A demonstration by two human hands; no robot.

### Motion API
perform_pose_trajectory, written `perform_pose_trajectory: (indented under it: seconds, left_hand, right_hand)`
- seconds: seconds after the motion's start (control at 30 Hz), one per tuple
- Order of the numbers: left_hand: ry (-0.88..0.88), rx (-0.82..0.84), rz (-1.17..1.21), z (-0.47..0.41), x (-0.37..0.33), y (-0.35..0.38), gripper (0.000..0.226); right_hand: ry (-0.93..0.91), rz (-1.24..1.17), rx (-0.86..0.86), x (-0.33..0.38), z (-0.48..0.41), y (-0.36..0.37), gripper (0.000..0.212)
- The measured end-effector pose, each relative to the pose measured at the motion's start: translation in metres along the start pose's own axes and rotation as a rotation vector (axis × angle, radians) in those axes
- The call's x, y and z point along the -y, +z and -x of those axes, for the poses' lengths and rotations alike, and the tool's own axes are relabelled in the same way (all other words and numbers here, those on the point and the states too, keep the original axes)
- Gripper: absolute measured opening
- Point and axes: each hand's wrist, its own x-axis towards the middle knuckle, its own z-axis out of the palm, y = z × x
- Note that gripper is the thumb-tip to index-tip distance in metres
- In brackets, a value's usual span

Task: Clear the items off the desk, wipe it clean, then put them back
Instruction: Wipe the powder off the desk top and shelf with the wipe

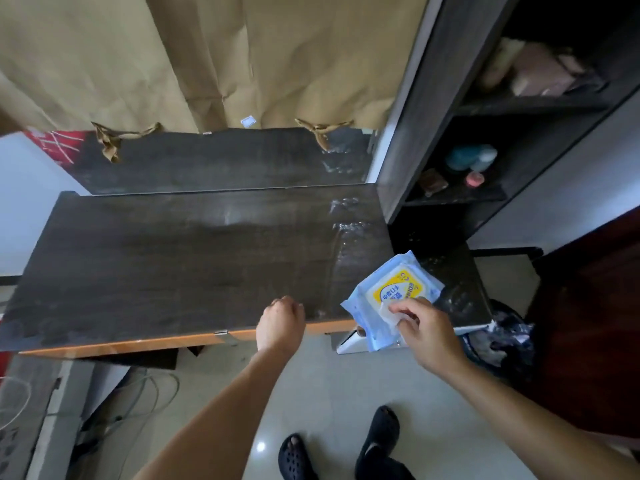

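Observation:
The dark wood desk (173, 265) lies bare, with wet streaks near its right end. A blue and yellow pack of wet wipes (388, 289) sits at the desk's front right corner, partly over the edge. My right hand (422, 327) pinches a white wipe (389, 315) sticking out of the pack's opening. My left hand (282, 317) is curled into a loose fist at the desk's front edge, left of the pack, holding nothing that I can see.
A mirror (225, 161) leans behind the desk, with brown paper (207, 57) above it. A dark shelf unit (485, 150) with small items stands at right. A bin (502, 341) with a bag sits below the desk's right end. Cables (138, 393) lie on the floor.

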Motion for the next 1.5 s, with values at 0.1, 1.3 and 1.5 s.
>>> perform_pose_trajectory:
  seconds: [0.1, 1.3, 1.5]
  left_hand:
    - [-0.2, 0.268, 0.172, -0.002, -0.052, 0.026, 0.051]
    - [-0.711, -0.456, 1.482, -0.098, 0.031, -0.098, 0.009]
    - [-0.809, -0.473, 0.979, -0.096, 0.072, -0.077, 0.017]
  right_hand:
    - [0.099, -0.035, -0.103, -0.039, -0.001, -0.038, 0.015]
    - [0.414, -0.368, 0.105, 0.03, -0.19, 0.012, 0.008]
    - [0.466, -0.338, -0.013, 0.043, -0.244, 0.055, 0.01]
